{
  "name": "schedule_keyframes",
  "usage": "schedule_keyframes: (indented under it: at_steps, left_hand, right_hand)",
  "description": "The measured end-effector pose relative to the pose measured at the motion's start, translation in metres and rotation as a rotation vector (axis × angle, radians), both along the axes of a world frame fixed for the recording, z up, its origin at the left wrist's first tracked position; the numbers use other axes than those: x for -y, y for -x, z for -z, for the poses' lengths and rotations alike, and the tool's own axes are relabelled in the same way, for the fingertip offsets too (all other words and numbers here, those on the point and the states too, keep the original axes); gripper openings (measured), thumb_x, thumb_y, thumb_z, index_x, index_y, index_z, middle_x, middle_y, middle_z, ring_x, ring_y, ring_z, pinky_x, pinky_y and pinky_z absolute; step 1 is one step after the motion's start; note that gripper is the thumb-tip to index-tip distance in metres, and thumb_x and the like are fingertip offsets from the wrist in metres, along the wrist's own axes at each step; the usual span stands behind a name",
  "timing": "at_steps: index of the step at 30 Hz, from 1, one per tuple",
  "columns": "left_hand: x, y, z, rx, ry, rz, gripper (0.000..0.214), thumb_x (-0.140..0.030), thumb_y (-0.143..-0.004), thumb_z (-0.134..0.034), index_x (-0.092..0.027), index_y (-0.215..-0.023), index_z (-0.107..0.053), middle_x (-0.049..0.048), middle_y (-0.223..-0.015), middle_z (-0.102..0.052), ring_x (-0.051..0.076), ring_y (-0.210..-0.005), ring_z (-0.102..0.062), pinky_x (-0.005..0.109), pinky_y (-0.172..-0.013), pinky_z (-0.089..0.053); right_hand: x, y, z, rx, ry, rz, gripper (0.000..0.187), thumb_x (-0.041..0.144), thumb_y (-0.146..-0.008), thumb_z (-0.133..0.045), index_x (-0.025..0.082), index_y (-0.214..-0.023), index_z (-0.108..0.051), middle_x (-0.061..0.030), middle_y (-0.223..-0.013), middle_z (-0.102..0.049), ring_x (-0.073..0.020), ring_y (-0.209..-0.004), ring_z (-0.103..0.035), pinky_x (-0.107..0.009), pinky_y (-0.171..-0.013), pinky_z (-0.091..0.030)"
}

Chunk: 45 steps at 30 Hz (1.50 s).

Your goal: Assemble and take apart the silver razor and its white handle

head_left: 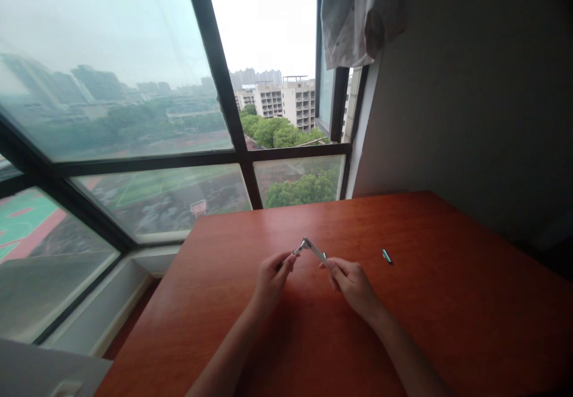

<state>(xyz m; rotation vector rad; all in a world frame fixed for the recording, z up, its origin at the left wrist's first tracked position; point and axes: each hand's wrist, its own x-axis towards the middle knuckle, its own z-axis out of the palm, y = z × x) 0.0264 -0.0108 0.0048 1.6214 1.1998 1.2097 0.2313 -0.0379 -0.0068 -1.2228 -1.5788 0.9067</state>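
Observation:
Above the table, my left hand [274, 271] pinches a thin silver rod-like piece [299, 249], with a dark part showing between the fingers. My right hand [351, 280] is closed on the lower end of a flat silver metal bar [317, 251]. The two pieces meet at their upper tips in an upside-down V, at a small rounded metal end. I cannot tell whether they are joined or only touching, nor their exact kind. A small shiny bit shows by the right fingertips, partly hidden.
A small dark and teal object [387, 257] lies on the reddish-brown wooden table [447, 301], right of my hands. Black-framed windows [244, 156] stand beyond the far and left edges. A light cloth [353, 21] hangs at upper right, beside a dark wall [461, 86].

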Motion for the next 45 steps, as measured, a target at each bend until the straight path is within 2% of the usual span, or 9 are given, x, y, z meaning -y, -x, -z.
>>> schedule_keyframes:
  at_steps: [3,9,15,20,24,27,38,42,45]
  left_hand:
    - [0.0008,-0.0019,0.0006,-0.031,-0.022,0.028,0.042,-0.050,-0.084,-0.057,-0.012,-0.088,-0.073,0.0002,-0.060,-0.050,0.013,-0.059,-0.044,0.022,-0.055,-0.035]
    - [-0.0005,0.0003,-0.0001,-0.082,-0.093,-0.076,0.039,-0.048,-0.085,-0.056,-0.013,-0.082,-0.072,0.0003,-0.062,-0.053,0.013,-0.058,-0.046,0.022,-0.053,-0.035]
    - [-0.0006,0.0023,0.0002,-0.091,-0.137,-0.103,0.034,-0.042,-0.087,-0.055,-0.012,-0.088,-0.072,0.0002,-0.064,-0.053,0.013,-0.058,-0.046,0.021,-0.053,-0.035]
    - [-0.0007,0.0022,0.0016,-0.094,-0.149,-0.030,0.032,-0.039,-0.088,-0.055,-0.011,-0.088,-0.072,0.0006,-0.064,-0.053,0.012,-0.059,-0.047,0.020,-0.054,-0.037]
    - [-0.0006,0.0005,0.0049,-0.112,-0.156,0.052,0.031,-0.037,-0.088,-0.056,-0.012,-0.093,-0.073,0.0017,-0.066,-0.057,0.012,-0.060,-0.048,0.021,-0.055,-0.039]
    - [-0.0006,0.0002,0.0062,-0.121,-0.162,0.043,0.031,-0.037,-0.088,-0.055,-0.012,-0.092,-0.073,0.0022,-0.067,-0.058,0.013,-0.060,-0.049,0.021,-0.056,-0.039]
    - [-0.0016,0.0025,0.0008,-0.134,-0.161,-0.098,0.032,-0.040,-0.087,-0.056,-0.012,-0.086,-0.071,0.0014,-0.065,-0.056,0.014,-0.061,-0.049,0.021,-0.056,-0.038]
    - [-0.0017,0.0016,0.0049,-0.145,-0.159,-0.093,0.033,-0.041,-0.088,-0.054,-0.012,-0.087,-0.072,0.0012,-0.065,-0.056,0.014,-0.060,-0.049,0.021,-0.055,-0.037]
    - [-0.0009,-0.0011,0.0090,-0.148,-0.157,-0.047,0.033,-0.040,-0.089,-0.054,-0.012,-0.092,-0.072,0.0018,-0.068,-0.058,0.014,-0.061,-0.049,0.021,-0.056,-0.038]
  right_hand:
    - [-0.0004,-0.0003,0.0005,0.003,0.003,0.008,0.045,0.046,-0.094,-0.040,0.014,-0.087,-0.071,0.0036,-0.048,-0.050,-0.0121,-0.045,-0.049,-0.023,-0.048,-0.035]
    - [-0.0004,0.0000,0.0009,0.022,-0.006,-0.001,0.044,0.044,-0.095,-0.040,0.014,-0.087,-0.071,0.0030,-0.048,-0.052,-0.0119,-0.046,-0.049,-0.023,-0.049,-0.034]
    - [-0.0014,0.0002,0.0036,0.020,0.021,-0.022,0.045,0.045,-0.095,-0.041,0.014,-0.083,-0.070,0.0029,-0.047,-0.052,-0.0109,-0.044,-0.047,-0.022,-0.047,-0.033]
    - [-0.0016,0.0011,0.0042,-0.052,0.052,-0.039,0.044,0.047,-0.094,-0.042,0.014,-0.081,-0.069,0.0029,-0.047,-0.052,-0.0103,-0.043,-0.045,-0.022,-0.046,-0.033]
    - [-0.0011,0.0014,0.0047,-0.142,0.112,-0.068,0.044,0.048,-0.093,-0.043,0.013,-0.089,-0.069,0.0038,-0.047,-0.050,-0.0095,-0.042,-0.041,-0.021,-0.043,-0.029]
    - [-0.0011,0.0015,0.0044,-0.163,0.131,-0.075,0.045,0.049,-0.093,-0.043,0.013,-0.092,-0.069,0.0039,-0.048,-0.050,-0.0095,-0.042,-0.040,-0.021,-0.042,-0.028]
    - [-0.0024,0.0010,0.0036,-0.045,0.044,-0.007,0.049,0.050,-0.093,-0.043,0.012,-0.092,-0.073,0.0027,-0.048,-0.050,-0.0122,-0.046,-0.046,-0.023,-0.048,-0.034]
    - [-0.0030,0.0001,0.0038,0.009,-0.012,0.026,0.048,0.048,-0.093,-0.042,0.012,-0.086,-0.073,0.0022,-0.050,-0.050,-0.0131,-0.050,-0.048,-0.023,-0.052,-0.036]
    - [-0.0035,-0.0007,0.0032,0.042,-0.047,0.054,0.048,0.046,-0.093,-0.042,0.011,-0.089,-0.074,0.0024,-0.050,-0.049,-0.0133,-0.050,-0.049,-0.023,-0.053,-0.036]
